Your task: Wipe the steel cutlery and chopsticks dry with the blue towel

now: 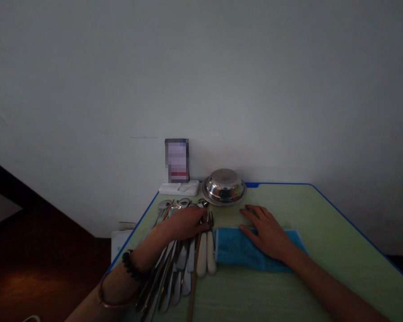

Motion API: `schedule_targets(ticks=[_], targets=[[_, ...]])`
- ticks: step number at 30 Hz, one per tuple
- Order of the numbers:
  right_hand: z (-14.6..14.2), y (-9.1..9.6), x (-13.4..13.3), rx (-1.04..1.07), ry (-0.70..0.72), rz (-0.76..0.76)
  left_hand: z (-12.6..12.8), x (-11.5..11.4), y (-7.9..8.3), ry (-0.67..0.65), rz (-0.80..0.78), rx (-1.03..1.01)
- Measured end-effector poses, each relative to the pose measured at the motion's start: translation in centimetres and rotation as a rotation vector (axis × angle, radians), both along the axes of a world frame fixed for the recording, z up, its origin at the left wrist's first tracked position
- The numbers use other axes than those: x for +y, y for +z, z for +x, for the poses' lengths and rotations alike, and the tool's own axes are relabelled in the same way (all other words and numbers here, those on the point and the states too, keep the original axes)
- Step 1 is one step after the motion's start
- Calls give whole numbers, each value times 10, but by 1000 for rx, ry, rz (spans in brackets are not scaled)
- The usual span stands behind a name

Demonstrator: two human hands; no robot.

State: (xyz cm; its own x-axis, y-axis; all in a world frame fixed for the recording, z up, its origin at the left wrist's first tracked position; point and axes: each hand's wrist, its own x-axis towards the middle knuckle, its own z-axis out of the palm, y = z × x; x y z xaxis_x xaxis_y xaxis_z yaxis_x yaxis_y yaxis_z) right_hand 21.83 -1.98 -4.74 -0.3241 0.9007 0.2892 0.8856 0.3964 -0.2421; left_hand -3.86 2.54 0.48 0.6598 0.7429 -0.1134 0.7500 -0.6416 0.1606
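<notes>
My left hand (184,222) lies over a row of cutlery (174,268), spoons, forks and white-handled knives, on the left of the green table (322,232). Its fingers curl down onto the utensils near a fork's head; whether it grips one I cannot make out. My right hand (267,228) rests flat with fingers spread on a folded blue cloth (237,252) just right of the cutlery. A dark bead bracelet and a metal bangle sit on my left wrist.
A steel bowl turned upside down on a plate (224,187) stands behind the hands by the wall. A white holder with an upright card (177,179) is to its left. The table has a blue edge; dark floor lies to the left.
</notes>
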Motion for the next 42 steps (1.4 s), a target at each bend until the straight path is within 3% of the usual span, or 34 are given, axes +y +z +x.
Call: schedule_targets(ticks=[11,18,29,42], targets=[[0,0,0,-3,10,2,-6,4,11,11,-63,-28],[1,0,1,2,14,1,-21,11,31,167,43,23],[2,0,1,-3,22,22,-15,1,24,351,48,270],[2,0,1,-14,13,4,-16,7,17,299,-40,266]])
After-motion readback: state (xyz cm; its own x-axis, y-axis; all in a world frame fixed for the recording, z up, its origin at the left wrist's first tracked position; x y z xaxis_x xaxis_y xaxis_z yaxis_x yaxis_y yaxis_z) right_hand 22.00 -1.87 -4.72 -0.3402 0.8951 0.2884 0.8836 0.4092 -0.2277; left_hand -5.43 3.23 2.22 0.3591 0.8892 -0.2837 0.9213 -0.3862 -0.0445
